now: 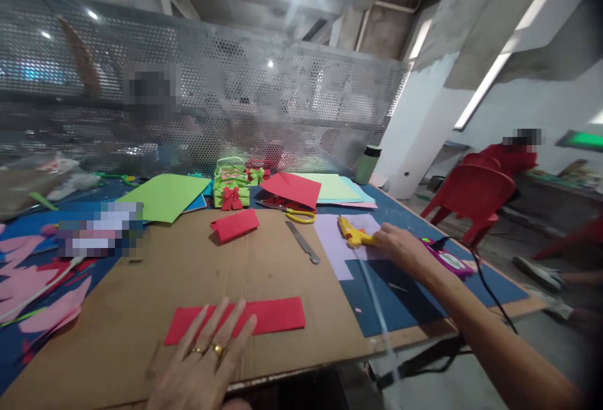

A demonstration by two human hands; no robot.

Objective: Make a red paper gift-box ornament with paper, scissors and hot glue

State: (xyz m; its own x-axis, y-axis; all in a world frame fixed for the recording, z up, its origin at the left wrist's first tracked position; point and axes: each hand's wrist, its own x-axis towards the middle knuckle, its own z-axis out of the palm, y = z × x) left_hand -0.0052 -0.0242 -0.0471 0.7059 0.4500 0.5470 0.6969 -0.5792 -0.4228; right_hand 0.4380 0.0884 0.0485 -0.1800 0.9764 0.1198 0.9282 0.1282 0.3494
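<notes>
The left hand (pixel 200 360), fingers spread flat, lay over a red strip (pixel 277 314) on the cardboard (pixel 264 265), near the front of the worktop (pixel 405 322); the right hand's (pixel 400 247) fingers met the grip of a yellow glue gun (pixel 355 235) on a lilac sheet (pixel 330 247) (whether they had closed round it, one could not tell); steady, even pressure on the strip and the nozzle well clear of skin seemed wise; the gun's pale strand (pixel 375 303), trailing over the edge, could have snagged; a knife (pixel 302 242) lay between the gun and a folded red piece (pixel 235 226); scissors (pixel 301 216) lay beyond; a purple box (pixel 452 259) sat beyond the right arm, its black cord (pixel 485 281) hanging off the side.
</notes>
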